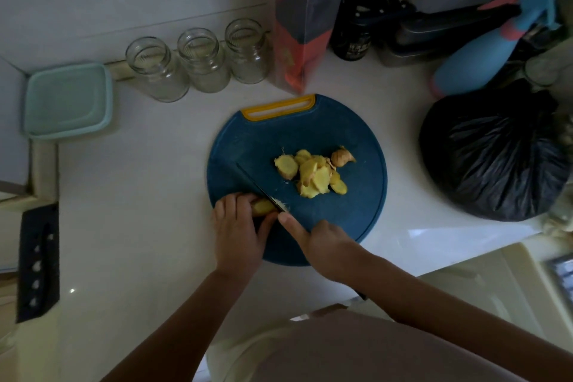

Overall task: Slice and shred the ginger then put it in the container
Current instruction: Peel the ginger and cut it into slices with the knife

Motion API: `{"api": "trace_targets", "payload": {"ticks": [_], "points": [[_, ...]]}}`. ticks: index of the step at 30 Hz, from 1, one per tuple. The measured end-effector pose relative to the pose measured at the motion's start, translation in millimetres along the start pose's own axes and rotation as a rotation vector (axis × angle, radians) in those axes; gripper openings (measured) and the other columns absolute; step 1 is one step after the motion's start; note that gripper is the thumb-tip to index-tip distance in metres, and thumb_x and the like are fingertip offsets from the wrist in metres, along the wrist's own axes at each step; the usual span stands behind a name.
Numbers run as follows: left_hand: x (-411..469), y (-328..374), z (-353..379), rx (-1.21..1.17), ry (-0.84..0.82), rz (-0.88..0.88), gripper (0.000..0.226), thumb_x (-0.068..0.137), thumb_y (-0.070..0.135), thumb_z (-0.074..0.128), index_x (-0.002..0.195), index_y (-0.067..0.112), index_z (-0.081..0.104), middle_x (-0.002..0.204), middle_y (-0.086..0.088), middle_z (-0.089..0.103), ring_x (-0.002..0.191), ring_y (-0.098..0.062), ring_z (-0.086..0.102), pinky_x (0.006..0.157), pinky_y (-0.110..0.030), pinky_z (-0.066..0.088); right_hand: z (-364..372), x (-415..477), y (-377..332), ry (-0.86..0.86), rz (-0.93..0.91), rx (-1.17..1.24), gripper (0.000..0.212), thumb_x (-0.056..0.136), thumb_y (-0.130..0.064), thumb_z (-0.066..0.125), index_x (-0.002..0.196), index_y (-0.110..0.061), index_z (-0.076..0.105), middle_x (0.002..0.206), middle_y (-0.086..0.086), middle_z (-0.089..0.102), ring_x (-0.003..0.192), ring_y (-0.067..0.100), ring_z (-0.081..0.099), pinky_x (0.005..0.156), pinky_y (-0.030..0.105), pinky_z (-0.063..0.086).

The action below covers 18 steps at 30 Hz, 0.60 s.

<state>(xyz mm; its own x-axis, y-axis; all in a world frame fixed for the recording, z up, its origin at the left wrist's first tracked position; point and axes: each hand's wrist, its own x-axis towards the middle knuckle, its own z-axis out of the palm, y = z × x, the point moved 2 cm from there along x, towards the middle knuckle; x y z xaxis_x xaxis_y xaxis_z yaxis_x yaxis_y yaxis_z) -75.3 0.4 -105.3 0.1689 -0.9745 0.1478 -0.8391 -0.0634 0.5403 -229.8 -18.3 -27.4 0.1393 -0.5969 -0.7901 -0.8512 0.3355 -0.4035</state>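
Ginger stub (263, 206), one, yellow, lies on one round blue cutting board (350, 214), pinched under the curled left hand (237, 226), right hand (322, 242) gripping one dark knife (255, 184) at its cut end, one pile of ginger slices (313, 175) mid-board, three clear glass jars (201, 60) and one teal lidded container (68, 99) behind on the desk (139, 195).

Dim, bluish light, soft focus thruout, wide-angle bend at edges, small glare on counter (72, 290)

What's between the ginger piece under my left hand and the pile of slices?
Head view: the knife blade, right against the held ginger piece, then bare blue cutting board up to the slice pile.
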Motion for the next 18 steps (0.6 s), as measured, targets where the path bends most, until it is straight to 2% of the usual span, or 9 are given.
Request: {"api": "trace_targets", "payload": {"ticks": [3,7,9,11,13,14,16,17,18], "points": [[2.8,-1.0,0.4,-0.003,-0.006,0.029,0.048,0.085,0.048,0.048,0.101,0.004,0.058,0.097,-0.014,0.057,0.092,-0.023,0.04,0.08,-0.029,0.033,3.3,7.4,-0.4,-0.069,-0.031,-0.168,0.073,0.1,0.002,0.028,0.149,-0.016,-0.023,0.069,0.003,0.023,0.056,0.015,0.023,0.05,0.026,0.021],[4.5,-1.7,0.0,-0.021,-0.02,0.035,0.048,0.086,0.049,0.047,0.102,0.007,0.061,0.099,-0.01,0.059,0.093,-0.021,0.042,0.079,-0.033,0.037,6.4,5.2,-5.7,-0.047,0.009,-0.062,0.074,0.101,0.0,0.031,0.151,-0.019,-0.021,0.069,0.004,0.023,0.054,0.016,0.027,0.058,0.031,0.035],[3.7,-1.9,0.9,-0.042,-0.024,0.04,0.046,0.087,0.049,0.047,0.103,0.008,0.06,0.099,-0.009,0.059,0.093,-0.021,0.042,0.079,-0.031,0.035,4.6,14.0,-11.5,-0.125,0.029,0.029,0.069,0.103,-0.004,0.033,0.153,-0.016,-0.012,0.066,0.008,0.03,0.046,0.015,0.036,0.045,0.024,0.038],[1.8,-2.8,2.0,-0.056,-0.014,0.05,0.043,0.087,0.048,0.048,0.103,0.01,0.057,0.097,-0.008,0.06,0.092,-0.02,0.043,0.079,-0.03,0.034,-1.8,24.6,-17.1,-0.174,0.034,0.089,0.085,0.097,0.003,0.045,0.152,-0.024,-0.015,0.063,0.007,0.038,0.041,0.013,0.041,0.035,0.019,0.037],[0.9,-3.7,2.2,-0.057,-0.005,0.057,0.038,0.086,0.047,0.05,0.104,0.014,0.053,0.096,-0.008,0.06,0.092,-0.02,0.044,0.08,-0.029,0.034,-1.1,32.0,-18.4,-0.106,0.012,0.133,0.099,0.092,0.011,0.046,0.148,-0.032,-0.022,0.063,0.009,0.042,0.045,0.017,0.045,0.043,0.021,0.043],[2.1,-4.0,1.9,-0.053,-0.001,0.062,0.036,0.085,0.046,0.05,0.103,0.014,0.051,0.096,-0.008,0.06,0.092,-0.02,0.044,0.08,-0.029,0.035,-2.0,30.7,-22.8,-0.074,0.045,0.115,0.09,0.095,0.008,0.042,0.151,-0.029,-0.019,0.066,0.011,0.045,0.05,0.021,0.05,0.052,0.026,0.048],[4.8,-4.1,2.1,-0.035,0.003,0.068,0.035,0.084,0.042,0.05,0.1,0.011,0.053,0.094,-0.01,0.059,0.091,-0.023,0.046,0.078,-0.036,0.042,2.1,28.5,-26.0,-0.059,0.004,0.034,0.048,0.105,-0.02,0.035,0.149,-0.008,0.023,0.077,0.01,0.051,0.071,0.027,0.058,0.072,0.035,0.047],[3.8,-3.8,2.4,-0.032,-0.005,0.066,0.036,0.083,0.041,0.049,0.099,0.009,0.055,0.093,-0.011,0.059,0.09,-0.025,0.047,0.076,-0.039,0.045,0.6,24.0,-29.0,-0.045,-0.018,0.001,0.047,0.105,-0.04,0.03,0.123,0.001,0.046,0.076,0.006,0.05,0.074,0.023,0.057,0.077,0.034,0.044],[2.8,-4.1,2.0,-0.038,-0.013,0.059,0.038,0.083,0.04,0.049,0.099,0.007,0.056,0.093,-0.011,0.059,0.09,-0.026,0.048,0.075,-0.04,0.046,0.9,19.7,-33.0,-0.054,-0.033,-0.03,0.061,0.101,-0.054,0.025,0.1,0.003,0.047,0.073,0.002,0.047,0.069,0.018,0.052,0.078,0.032,0.042]]}}
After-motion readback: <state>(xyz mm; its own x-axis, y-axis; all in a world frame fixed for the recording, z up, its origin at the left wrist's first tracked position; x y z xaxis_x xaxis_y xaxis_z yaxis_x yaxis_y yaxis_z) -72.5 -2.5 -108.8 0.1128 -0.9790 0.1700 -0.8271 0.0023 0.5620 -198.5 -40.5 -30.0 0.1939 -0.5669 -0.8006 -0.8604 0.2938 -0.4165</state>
